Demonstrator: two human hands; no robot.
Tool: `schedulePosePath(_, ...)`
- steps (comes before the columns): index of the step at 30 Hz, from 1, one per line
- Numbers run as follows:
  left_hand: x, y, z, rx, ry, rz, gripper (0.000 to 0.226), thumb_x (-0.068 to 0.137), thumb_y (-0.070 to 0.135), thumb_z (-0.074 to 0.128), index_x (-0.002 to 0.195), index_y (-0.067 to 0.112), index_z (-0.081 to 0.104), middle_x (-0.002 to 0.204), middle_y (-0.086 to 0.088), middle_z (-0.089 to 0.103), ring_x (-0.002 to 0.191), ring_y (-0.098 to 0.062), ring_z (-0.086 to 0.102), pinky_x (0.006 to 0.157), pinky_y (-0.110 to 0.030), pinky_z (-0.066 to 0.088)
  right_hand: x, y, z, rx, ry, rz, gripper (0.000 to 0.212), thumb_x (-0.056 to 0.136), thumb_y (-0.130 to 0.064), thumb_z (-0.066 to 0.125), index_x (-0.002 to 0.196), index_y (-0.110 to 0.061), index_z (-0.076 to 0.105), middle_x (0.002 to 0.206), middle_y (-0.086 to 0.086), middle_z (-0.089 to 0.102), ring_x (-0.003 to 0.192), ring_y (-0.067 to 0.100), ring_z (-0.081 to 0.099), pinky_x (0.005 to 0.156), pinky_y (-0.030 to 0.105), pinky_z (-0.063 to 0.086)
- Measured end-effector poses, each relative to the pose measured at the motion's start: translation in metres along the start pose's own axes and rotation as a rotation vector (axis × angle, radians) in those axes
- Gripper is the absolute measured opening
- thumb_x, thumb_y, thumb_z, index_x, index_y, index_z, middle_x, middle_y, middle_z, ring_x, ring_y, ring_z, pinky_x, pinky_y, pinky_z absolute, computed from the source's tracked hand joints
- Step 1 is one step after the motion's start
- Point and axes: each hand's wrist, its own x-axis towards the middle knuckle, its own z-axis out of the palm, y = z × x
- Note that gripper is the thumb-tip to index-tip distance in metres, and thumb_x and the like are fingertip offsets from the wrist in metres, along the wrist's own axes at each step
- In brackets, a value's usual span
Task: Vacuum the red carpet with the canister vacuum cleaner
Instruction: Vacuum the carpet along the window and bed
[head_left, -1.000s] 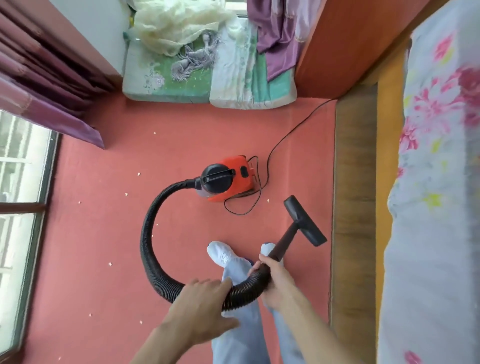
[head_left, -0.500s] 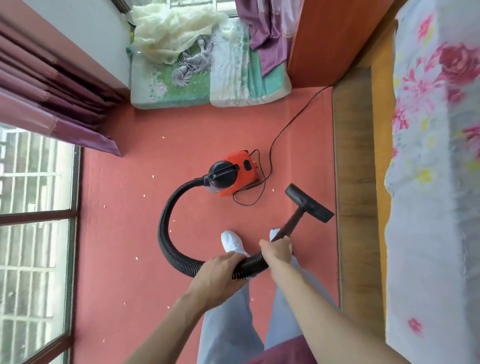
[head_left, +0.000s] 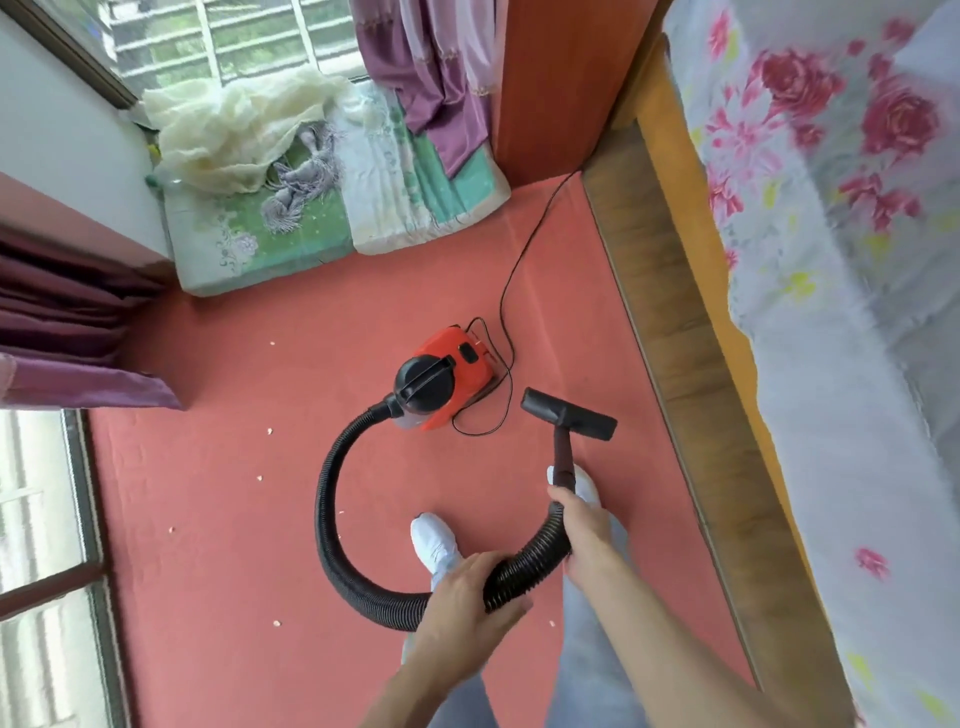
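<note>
A small red and black canister vacuum (head_left: 441, 382) sits on the red carpet (head_left: 218, 519) ahead of my feet. Its black ribbed hose (head_left: 332, 499) loops left and back toward me. My left hand (head_left: 462, 597) grips the hose from above near its low bend. My right hand (head_left: 584, 530) grips the hose where it joins the black wand (head_left: 563, 452). The wand ends in a black floor nozzle (head_left: 569, 414) lying just right of the canister. Small pale crumbs (head_left: 269, 431) dot the carpet on the left.
A bed with a floral sheet (head_left: 841, 312) and wooden side rail (head_left: 691, 374) runs along the right. Folded green mattresses (head_left: 311, 228) with cloths lie at the far end. The black power cord (head_left: 519, 260) trails toward an orange cabinet (head_left: 561, 78). Purple curtains (head_left: 67, 332) and a window are left.
The view has tilted up and turned. The nozzle swung so the wand now points straight away from me, and my right hand moved to the right, apart from my left.
</note>
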Motion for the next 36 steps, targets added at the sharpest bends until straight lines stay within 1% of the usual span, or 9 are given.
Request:
schedulePosePath(5,-0.006,-0.045,-0.001,-0.014,-0.042,0.049,0.042,0.078,0.043,0.065,0.12,0.048,0.06,0.107,0.02,0.065,0.102,0.001,0.06,0.092,-0.02,0.046,0.015,0.034,0.012,0.15,0.091,0.011,0.034,0.086,-0.035,0.07,0.091,-0.002,0.066,0.085,0.011,0.064,0.079,0.03,0.061,0.081,0.042,0.054)
schedulePosePath(8,-0.007,-0.067,0.004,-0.021,-0.038,0.016,0.039,0.076,0.046,0.067,0.108,0.064,0.056,0.104,0.025,0.067,0.101,0.004,0.061,0.086,-0.012,0.045,0.024,0.05,0.016,0.329,0.052,0.078,0.03,0.092,-0.029,0.064,0.09,0.001,0.061,0.075,0.012,0.058,0.062,0.027,0.058,0.066,0.037,0.052)
schedulePosePath(12,-0.005,-0.087,0.017,-0.141,-0.056,-0.058,0.039,0.081,0.027,0.078,0.105,0.055,0.065,0.099,0.031,0.07,0.096,0.007,0.065,0.081,-0.01,0.043,0.039,0.065,0.022,0.576,-0.059,0.198,0.027,0.092,-0.029,0.064,0.087,-0.005,0.053,0.076,0.008,0.05,0.059,0.022,0.053,0.049,0.027,0.051)
schedulePosePath(15,0.003,-0.1,0.028,-0.202,-0.051,-0.119,0.033,0.076,0.041,0.074,0.109,0.046,0.071,0.092,0.023,0.074,0.084,0.006,0.065,0.081,-0.019,0.048,0.061,0.076,0.025,0.555,-0.089,0.188,0.034,0.093,-0.04,0.062,0.087,-0.007,0.054,0.073,0.006,0.052,0.057,0.02,0.053,0.049,0.028,0.049)
schedulePosePath(20,0.009,-0.116,0.044,-0.276,-0.03,-0.115,0.029,0.083,0.016,0.076,0.1,0.039,0.075,0.086,0.005,0.077,0.068,-0.003,0.064,0.071,-0.018,0.051,0.092,0.094,0.026,0.566,-0.16,0.181,0.032,0.093,-0.042,0.059,0.087,-0.011,0.054,0.069,0.004,0.052,0.056,0.018,0.052,0.05,0.028,0.045)
schedulePosePath(23,-0.001,-0.129,0.054,-0.3,-0.015,-0.121,0.027,0.084,0.013,0.076,0.1,0.035,0.077,0.088,0.007,0.078,0.074,-0.003,0.068,0.07,-0.013,0.05,0.104,0.113,0.024,0.512,-0.186,0.189,0.026,0.092,-0.033,0.059,0.101,-0.01,0.054,0.076,0.006,0.054,0.06,0.02,0.054,0.052,0.029,0.047)
schedulePosePath(28,-0.025,-0.145,0.084,-0.294,0.003,-0.221,0.018,0.087,0.025,0.074,0.102,0.033,0.074,0.086,0.015,0.077,0.068,0.003,0.067,0.066,-0.014,0.046,0.108,0.139,0.028,0.449,-0.186,0.164,0.026,0.089,-0.03,0.065,0.1,-0.009,0.056,0.077,0.008,0.058,0.059,0.021,0.058,0.049,0.027,0.05)
schedulePosePath(31,-0.033,-0.151,0.093,-0.169,-0.003,-0.214,0.02,0.086,0.032,0.072,0.105,0.035,0.071,0.091,0.019,0.075,0.076,0.008,0.066,0.065,-0.007,0.043,0.115,0.155,0.022,0.448,-0.187,0.153,0.025,0.089,-0.027,0.064,0.099,-0.006,0.054,0.076,0.009,0.056,0.055,0.022,0.057,0.047,0.027,0.051)
schedulePosePath(36,-0.03,-0.169,0.093,-0.021,-0.08,-0.134,0.019,0.086,0.042,0.071,0.104,0.038,0.071,0.085,0.016,0.073,0.078,0.008,0.064,0.068,-0.007,0.044,0.118,0.162,0.016,0.207,-0.009,-0.022,0.018,0.093,-0.019,0.056,0.088,-0.001,0.056,0.069,0.012,0.055,0.049,0.022,0.052,0.049,0.028,0.046)
